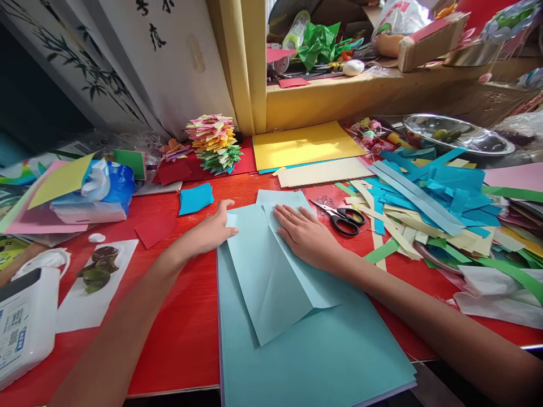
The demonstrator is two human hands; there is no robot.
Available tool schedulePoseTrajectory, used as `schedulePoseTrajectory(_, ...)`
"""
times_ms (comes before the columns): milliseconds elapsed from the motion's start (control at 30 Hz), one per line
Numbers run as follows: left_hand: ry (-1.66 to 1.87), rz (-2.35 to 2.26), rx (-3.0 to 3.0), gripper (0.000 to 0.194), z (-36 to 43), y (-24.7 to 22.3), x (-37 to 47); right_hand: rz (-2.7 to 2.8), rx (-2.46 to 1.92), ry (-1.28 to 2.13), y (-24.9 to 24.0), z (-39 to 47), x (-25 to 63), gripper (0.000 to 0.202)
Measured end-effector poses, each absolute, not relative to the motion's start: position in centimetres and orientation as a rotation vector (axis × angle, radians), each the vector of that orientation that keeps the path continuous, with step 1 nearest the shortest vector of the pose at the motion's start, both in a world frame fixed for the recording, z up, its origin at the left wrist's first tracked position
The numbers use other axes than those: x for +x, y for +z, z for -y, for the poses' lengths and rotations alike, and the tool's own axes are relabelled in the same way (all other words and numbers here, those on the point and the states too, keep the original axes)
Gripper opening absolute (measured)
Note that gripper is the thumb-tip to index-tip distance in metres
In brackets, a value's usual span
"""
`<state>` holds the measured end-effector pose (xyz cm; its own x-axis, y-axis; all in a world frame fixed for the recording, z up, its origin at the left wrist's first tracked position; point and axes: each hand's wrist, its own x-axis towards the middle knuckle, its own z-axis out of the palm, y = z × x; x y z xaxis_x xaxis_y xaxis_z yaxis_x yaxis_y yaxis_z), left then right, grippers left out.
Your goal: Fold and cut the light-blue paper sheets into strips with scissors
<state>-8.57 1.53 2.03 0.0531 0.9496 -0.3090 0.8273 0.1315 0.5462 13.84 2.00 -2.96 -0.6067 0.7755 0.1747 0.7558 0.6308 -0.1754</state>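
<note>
A pale blue sheet of paper (258, 271) with crease lines lies on a stack of similar light blue paper (322, 356). A folded flap (292, 254) runs along its right part, and its near edge lifts slightly. My right hand (303, 232) rests flat on this flap, fingers stretched forward and holding nothing. At the sheet's upper left edge is my left hand (212, 229), its thumb and forefinger spread apart; the other fingers are mostly hidden. Black-handled scissors (343, 217) lie just right of my right hand, blades pointing away to the left.
Blue, cream and green paper strips (428, 209) heap up on the right, before a metal bowl (458, 135). At the back stand a folded-paper stack (215, 144) and yellow sheets (305, 147). A tissue pack (93, 192) and a white box (27, 328) sit left.
</note>
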Motion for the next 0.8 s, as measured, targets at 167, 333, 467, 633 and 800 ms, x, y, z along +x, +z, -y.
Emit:
schedulePoseTrajectory(167,0.406,-1.911,1.748,0.061,-1.9,1.6,-8.6,2.507,-1.224,0.143,-2.3,-2.2,14.2,0.047)
schedulePoseTrajectory(333,0.665,-1.977,1.822,0.050,-2.5,1.2,-8.4,2.434,-1.132,0.073,-1.4,-1.8,14.1,0.044)
schedulePoseTrajectory(467,0.664,-1.902,1.821,0.055,-2.7,1.0,-8.3,2.587,-1.168,0.131,-2.3,-1.7,13.9,0.049)
schedulePoseTrajectory(633,0.389,-1.842,1.724,0.075,-2.4,0.9,-8.2,2.623,-1.232,0.114,-2.8,-1.8,13.7,0.049)
schedulePoseTrajectory(800,0.270,-1.832,1.749,0.083,-2.1,1.1,-8.1,2.610,-1.267,0.073,-2.7,-1.6,13.6,0.049)
